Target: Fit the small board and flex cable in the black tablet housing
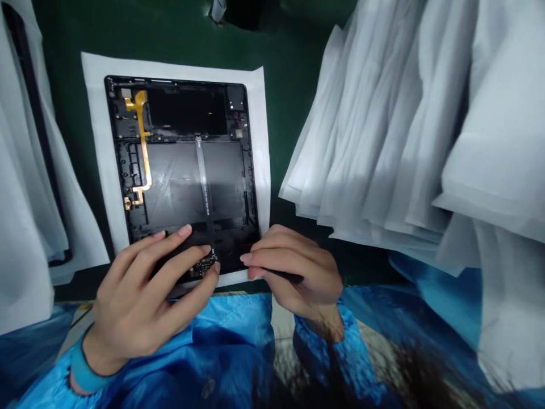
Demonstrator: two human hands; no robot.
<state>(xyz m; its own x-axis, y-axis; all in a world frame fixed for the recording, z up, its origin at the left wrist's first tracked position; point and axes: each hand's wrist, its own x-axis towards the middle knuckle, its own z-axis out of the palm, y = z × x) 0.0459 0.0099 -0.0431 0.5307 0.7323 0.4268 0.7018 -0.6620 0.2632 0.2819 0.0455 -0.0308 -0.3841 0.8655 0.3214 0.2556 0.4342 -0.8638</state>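
An opened tablet housing (170, 170) lies on a white foam sheet (260, 130), its dark inside facing up. A gold flex cable (146, 159) runs down its left side and a grey ribbon cable (201, 170) down the middle. My left hand (145, 295) rests across the near-left part of the housing with fingers spread. Its thumb and index fingertips touch beside a small circuit board (203, 267), partly hidden by the fingers. At the near-right corner, my right hand (298, 270) is closed on a thin black tool (285, 276); its tip cannot be made out.
White foam sleeves (374, 130) stand in a row on the right. More sleeves (25, 170) are on the left, one with a dark panel edge (34, 113) showing. A dark object (242, 12) sits at the far edge of the green table (293, 34).
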